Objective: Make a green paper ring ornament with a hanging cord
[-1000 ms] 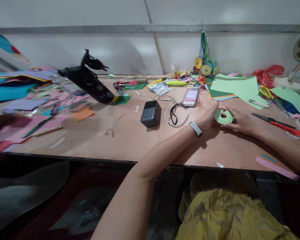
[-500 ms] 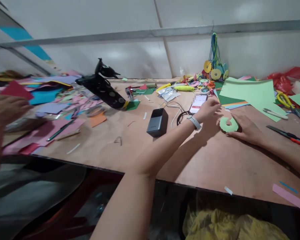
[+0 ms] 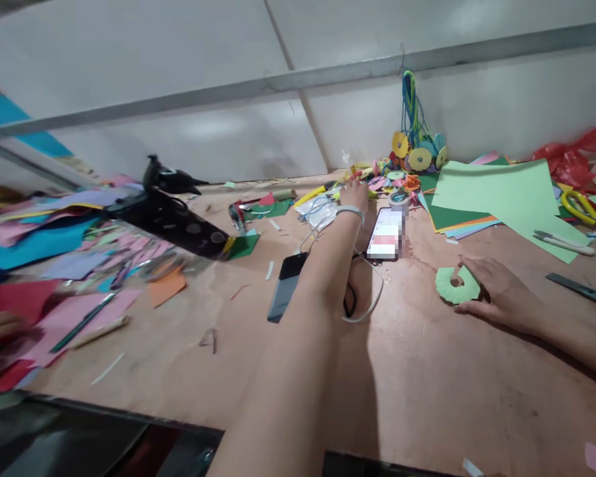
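Note:
My left hand is stretched far across the table, its fingers spread over a yellow-green tube that shows on both sides of it. Whether the fingertips press on the tube is hidden. On the right, my right hand rests on the table with thumb and fingers around the edge of a light green pleated paper ring. The ring has a gap on its upper side and lies flat. Beside my left wrist is a lit phone. Under my forearm, a dark power bank is partly covered.
Green paper sheets, yellow-handled scissors, a white pen and a dark-bladed cutter lie right. Stringed paper discs hang at the back. A black tape dispenser-like object stands left. Another person's hand is at far left.
My left hand has moved left and farther back, from beside the phone to the yellow-green tube. My right hand stays on the paper ring. The view has shifted; the other person's hand is lower.

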`<state>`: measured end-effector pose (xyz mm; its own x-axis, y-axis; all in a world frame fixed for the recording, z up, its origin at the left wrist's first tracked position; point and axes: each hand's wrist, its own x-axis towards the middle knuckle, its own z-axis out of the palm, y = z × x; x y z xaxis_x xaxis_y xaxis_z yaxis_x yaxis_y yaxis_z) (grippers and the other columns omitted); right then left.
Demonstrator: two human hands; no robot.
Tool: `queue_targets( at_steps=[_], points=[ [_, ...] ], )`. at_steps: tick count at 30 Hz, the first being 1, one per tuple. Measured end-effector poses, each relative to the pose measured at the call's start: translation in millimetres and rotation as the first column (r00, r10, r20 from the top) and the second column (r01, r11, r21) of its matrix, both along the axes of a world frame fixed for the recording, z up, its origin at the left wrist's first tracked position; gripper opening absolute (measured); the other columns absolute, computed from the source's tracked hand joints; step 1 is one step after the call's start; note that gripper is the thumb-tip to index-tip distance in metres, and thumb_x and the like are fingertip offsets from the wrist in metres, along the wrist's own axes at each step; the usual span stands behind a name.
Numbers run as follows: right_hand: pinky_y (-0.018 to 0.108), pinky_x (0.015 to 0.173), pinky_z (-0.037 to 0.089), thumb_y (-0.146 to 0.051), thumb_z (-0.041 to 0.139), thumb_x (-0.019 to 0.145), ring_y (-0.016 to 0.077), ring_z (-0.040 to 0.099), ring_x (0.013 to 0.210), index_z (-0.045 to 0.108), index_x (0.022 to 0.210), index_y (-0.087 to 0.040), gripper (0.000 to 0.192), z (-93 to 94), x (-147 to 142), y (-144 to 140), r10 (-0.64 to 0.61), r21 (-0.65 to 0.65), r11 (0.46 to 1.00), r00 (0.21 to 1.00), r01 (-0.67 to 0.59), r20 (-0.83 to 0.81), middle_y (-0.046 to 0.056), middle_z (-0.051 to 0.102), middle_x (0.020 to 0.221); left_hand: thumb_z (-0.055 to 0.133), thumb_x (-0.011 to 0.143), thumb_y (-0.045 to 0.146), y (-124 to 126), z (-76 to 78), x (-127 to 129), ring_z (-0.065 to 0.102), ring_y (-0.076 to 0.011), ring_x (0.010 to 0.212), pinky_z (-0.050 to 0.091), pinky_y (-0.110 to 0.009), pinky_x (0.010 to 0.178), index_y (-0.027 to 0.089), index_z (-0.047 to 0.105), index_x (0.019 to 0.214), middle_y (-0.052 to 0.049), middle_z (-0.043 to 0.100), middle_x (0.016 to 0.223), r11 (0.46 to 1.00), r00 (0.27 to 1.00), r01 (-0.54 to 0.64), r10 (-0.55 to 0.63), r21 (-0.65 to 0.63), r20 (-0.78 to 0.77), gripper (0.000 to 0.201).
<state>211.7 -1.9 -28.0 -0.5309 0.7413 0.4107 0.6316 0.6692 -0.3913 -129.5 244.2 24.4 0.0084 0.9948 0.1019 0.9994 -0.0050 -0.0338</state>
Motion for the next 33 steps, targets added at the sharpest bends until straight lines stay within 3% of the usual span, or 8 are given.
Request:
queue_targets(
  at_steps=[5, 10, 16, 18, 20, 25, 29, 33],
  points=[
    [0.061, 0.102, 0.058, -0.053, 0.074, 0.093, 0.0423, 0.069, 0.125, 0.043, 0.16, -0.018, 0.082, -0.6, 2, 0, -0.007, 0.034, 0.999, 1.0, 0.006, 0.01, 0.023, 0.07, 0.139, 0.039, 0.102, 0.013, 4, -2.3, 3, 0.059, -0.0365, 0.139, 0.025, -0.061, 0.126, 0.009, 0.06, 0.144, -0.024, 0.069, 0.138, 0.998, 0.992, 0.068, -0.065, 0.019, -0.104, 0.048],
    [0.062, 0.101, 0.057, -0.056, 0.071, 0.094, 0.0433, 0.069, 0.124, 0.048, 0.156, -0.015, 0.078, -2.8, 6, 6, -0.042, 0.024, 0.999, 0.998, 0.041, 0.05, 0.024, 0.07, 0.138, 0.036, 0.102, 0.008, -18, 20.7, 23, 0.056, -0.0381, 0.143, 0.018, -0.064, 0.129, 0.008, 0.052, 0.152, -0.025, 0.06, 0.147, 0.976, 0.972, 0.202, -0.189, 0.082, -0.139, 0.053],
    [0.065, 0.108, 0.052, -0.062, 0.071, 0.09, 0.0446, 0.063, 0.131, 0.048, 0.157, -0.019, 0.083, 3.0, 10, 11, -0.053, -0.032, 0.998, 0.998, 0.054, 0.021, 0.023, 0.065, 0.145, 0.046, 0.101, 0.014, -62, 58.4, 61, 0.058, -0.036, 0.133, 0.043, -0.051, 0.116, 0.01, 0.054, 0.145, -0.023, 0.06, 0.142, 0.925, 0.929, 0.292, -0.334, 0.242, 0.159, 0.045],
    [0.067, 0.114, 0.048, -0.063, 0.07, 0.091, 0.0448, 0.057, 0.139, 0.046, 0.159, -0.019, 0.084, 5.6, 11, 13, -0.065, -0.031, 0.997, 0.997, 0.064, -0.037, 0.024, 0.06, 0.151, 0.057, 0.098, 0.017, -81, 67.2, 72, 0.061, -0.0341, 0.127, 0.047, -0.048, 0.112, 0.012, 0.057, 0.139, -0.021, 0.062, 0.137, 0.879, 0.812, 0.354, -0.458, 0.318, 0.362, 0.041],
    [0.067, 0.116, 0.046, -0.061, 0.065, 0.096, 0.0424, 0.058, 0.137, 0.045, 0.161, -0.02, 0.079, 9.0, 11, 17, -0.111, -0.035, 0.994, 0.984, 0.107, -0.142, 0.023, 0.061, 0.148, 0.065, 0.096, 0.02, -102, 72.3, 84, 0.064, -0.0303, 0.123, 0.051, -0.043, 0.107, 0.015, 0.061, 0.132, -0.015, 0.067, 0.126, 0.837, 0.609, 0.425, -0.546, 0.345, 0.575, 0.037],
    [0.053, 0.097, 0.062, -0.06, 0.075, 0.088, 0.032, 0.068, 0.117, 0.039, 0.166, -0.032, 0.09, 24.5, 11, 14, -0.221, -0.306, 0.948, 0.868, 0.085, -0.444, 0.016, 0.051, 0.157, 0.077, 0.091, 0.027, -165, 70.7, 112, 0.07, -0.0237, 0.112, 0.056, -0.04, 0.101, 0.018, 0.067, 0.119, -0.007, 0.071, 0.109, 0.806, 0.164, 0.541, -0.381, 0.241, 0.91, 0.031],
    [0.039, 0.078, 0.064, -0.059, 0.082, 0.082, 0.023, 0.071, 0.095, 0.053, 0.156, -0.033, 0.083, 39.5, 12, -5, -0.224, -0.518, 0.844, 0.784, -0.141, -0.578, 0.011, 0.067, 0.14, 0.077, 0.09, 0.033, -202, 60.0, 129, 0.07, -0.0214, 0.11, 0.058, -0.038, 0.097, 0.02, 0.066, 0.118, -0.006, 0.071, 0.113, 0.755, 0.026, 0.629, -0.257, 0.185, 0.966, 0.032],
    [0.03, 0.065, 0.054, -0.065, 0.085, 0.077, 0.0145, 0.062, 0.067, 0.078, 0.104, -0.019, 0.054, 48.0, 16, -22, -0.233, -0.625, 0.746, 0.789, -0.23, -0.569, 0.003, 0.072, 0.081, 0.072, 0.092, 0.035, -219, 43.8, 138, 0.068, -0.0188, 0.101, 0.058, -0.031, 0.084, 0.018, 0.064, 0.11, -0.006, 0.069, 0.106, 0.782, 0.059, 0.61, -0.204, 0.127, 0.977, 0.026]
  ],
)
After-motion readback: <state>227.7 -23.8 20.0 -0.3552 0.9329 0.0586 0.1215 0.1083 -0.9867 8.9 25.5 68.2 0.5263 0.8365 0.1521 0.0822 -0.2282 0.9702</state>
